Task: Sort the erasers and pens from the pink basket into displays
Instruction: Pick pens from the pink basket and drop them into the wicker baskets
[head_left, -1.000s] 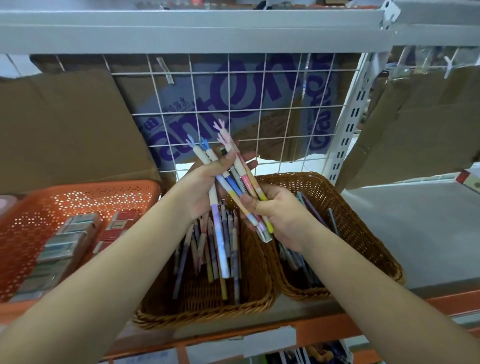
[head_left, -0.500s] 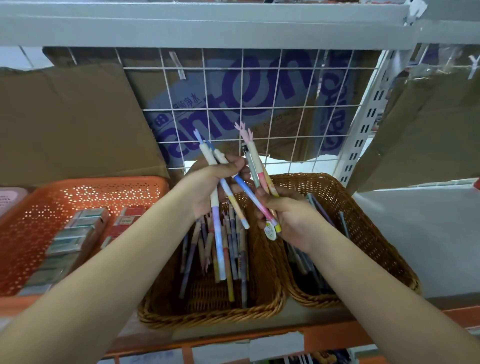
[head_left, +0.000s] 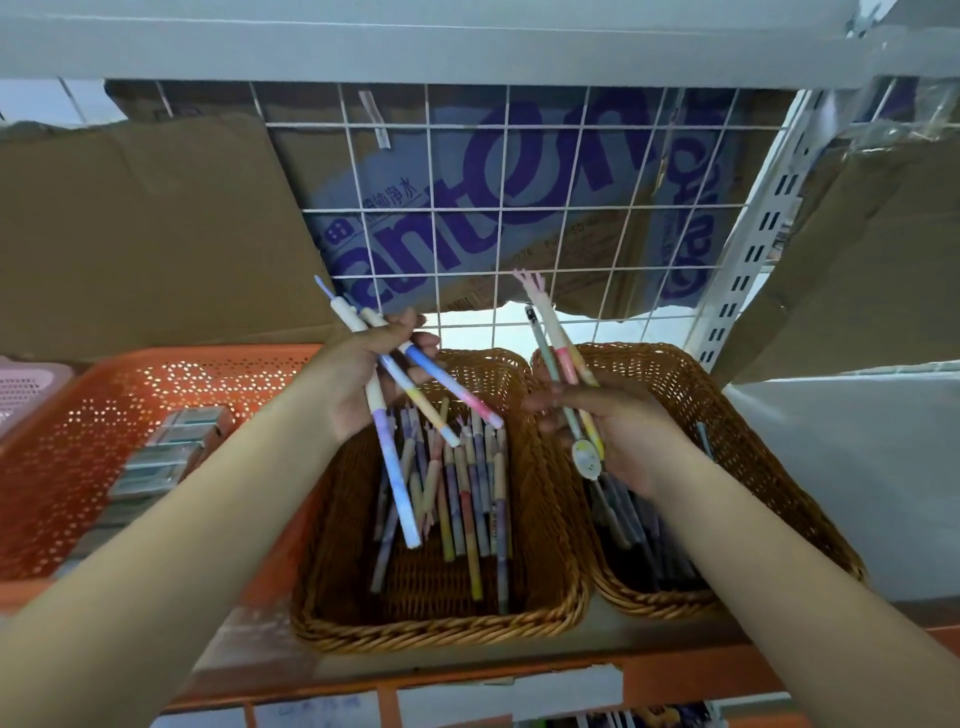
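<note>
While erasers (head_left: 171, 452) lie in the orange tray (head_left: 78, 493) at left, the left hand (head_left: 358, 379) clamps three pastel pens (head_left: 434, 371) above the centre wicker basket (head_left: 431, 631). Right of centre, the right hand (head_left: 623, 431) curls its fingers round other pens (head_left: 558, 343) over the second basket (head_left: 753, 447).

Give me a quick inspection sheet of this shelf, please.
Surface: grey shelf.
Job's things: left wicker basket and right wicker basket hold loose pens; erasers in orange tray; pink basket far left.
Clutter: nothing seen.
Hands: left hand holds three pens; right hand grips a pen bunch.
Cables: nothing seen.
Surroundings: wire grid, cardboard behind.
</note>
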